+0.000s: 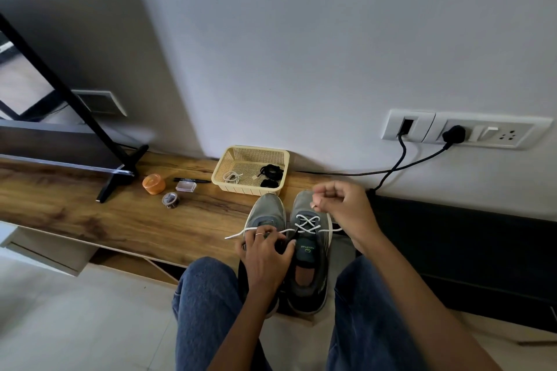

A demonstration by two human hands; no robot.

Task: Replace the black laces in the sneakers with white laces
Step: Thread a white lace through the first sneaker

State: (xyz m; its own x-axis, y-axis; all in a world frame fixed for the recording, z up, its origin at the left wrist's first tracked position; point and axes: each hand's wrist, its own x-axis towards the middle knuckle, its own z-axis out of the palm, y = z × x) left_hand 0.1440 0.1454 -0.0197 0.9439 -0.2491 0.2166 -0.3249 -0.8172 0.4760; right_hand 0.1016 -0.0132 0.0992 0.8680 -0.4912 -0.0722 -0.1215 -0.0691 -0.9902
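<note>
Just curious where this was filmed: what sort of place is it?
Probably a home living room: a long low wooden media bench against a white wall, a flat black television on a stand, and a white wall socket panel.

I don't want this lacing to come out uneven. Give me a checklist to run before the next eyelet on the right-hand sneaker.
1. White lace crosses cleanly through the lower eyelets of the right-hand sneaker: ok.
2. Right hand pinches a lace end: cannot tell; its fingers are curled, but the lace inside is hidden.
3. Left hand steadies the sneaker at the tongue: ok.
4. Free lace end to the left is loose, unsnagged: ok.
5. Both ends equal in length: cannot tell.
6. Spare white lace waits in the basket for the left-hand sneaker: ok.
</note>
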